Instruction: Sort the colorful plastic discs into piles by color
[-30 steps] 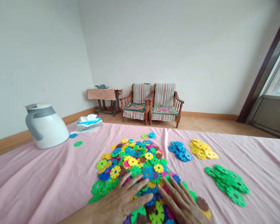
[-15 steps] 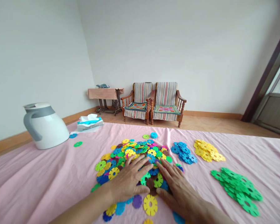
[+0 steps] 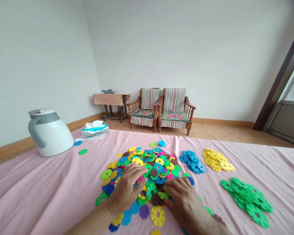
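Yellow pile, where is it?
Head view: the yellow pile lies right of the blue pile, behind the green pile, on the pink cloth.

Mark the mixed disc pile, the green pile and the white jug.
mixed disc pile (image 3: 159, 161): head view, on a disc in its far half.
green pile (image 3: 247, 195): head view, on its middle.
white jug (image 3: 54, 138): head view, on its body.
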`<act>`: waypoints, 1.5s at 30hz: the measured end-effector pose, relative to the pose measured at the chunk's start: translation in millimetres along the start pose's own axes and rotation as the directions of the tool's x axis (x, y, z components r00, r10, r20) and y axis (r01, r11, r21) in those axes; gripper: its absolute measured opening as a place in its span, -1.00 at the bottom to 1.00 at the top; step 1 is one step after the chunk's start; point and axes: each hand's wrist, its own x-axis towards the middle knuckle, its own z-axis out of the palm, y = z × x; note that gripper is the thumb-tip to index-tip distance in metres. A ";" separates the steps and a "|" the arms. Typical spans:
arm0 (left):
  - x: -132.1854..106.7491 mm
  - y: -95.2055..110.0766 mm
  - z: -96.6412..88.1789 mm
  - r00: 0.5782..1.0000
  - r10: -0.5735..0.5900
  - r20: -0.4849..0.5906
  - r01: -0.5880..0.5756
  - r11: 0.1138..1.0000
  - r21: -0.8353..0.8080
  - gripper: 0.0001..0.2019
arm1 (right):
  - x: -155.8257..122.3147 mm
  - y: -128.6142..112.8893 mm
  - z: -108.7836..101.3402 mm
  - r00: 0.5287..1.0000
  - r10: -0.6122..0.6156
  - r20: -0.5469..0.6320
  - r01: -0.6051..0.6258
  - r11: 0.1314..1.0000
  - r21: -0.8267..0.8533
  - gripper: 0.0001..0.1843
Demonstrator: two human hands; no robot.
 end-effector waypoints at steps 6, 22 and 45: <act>-2.5 -1.7 0.6 0.999 0.041 0.004 -0.041 0.999 -0.019 -0.77 | -6.5 12.1 7.3 0.987 -0.108 -0.122 0.103 0.994 -0.046 -0.78; 3.5 66.9 24.9 0.974 -0.030 0.223 0.047 0.996 -0.073 -0.47 | -0.3 -6.2 4.4 0.759 0.609 0.230 -0.480 0.285 0.830 -0.48; 170.7 -136.5 102.9 0.752 -0.538 0.381 0.457 0.842 0.287 -0.72 | -12.3 55.5 27.8 0.748 0.659 -0.076 -0.455 0.593 0.665 -0.62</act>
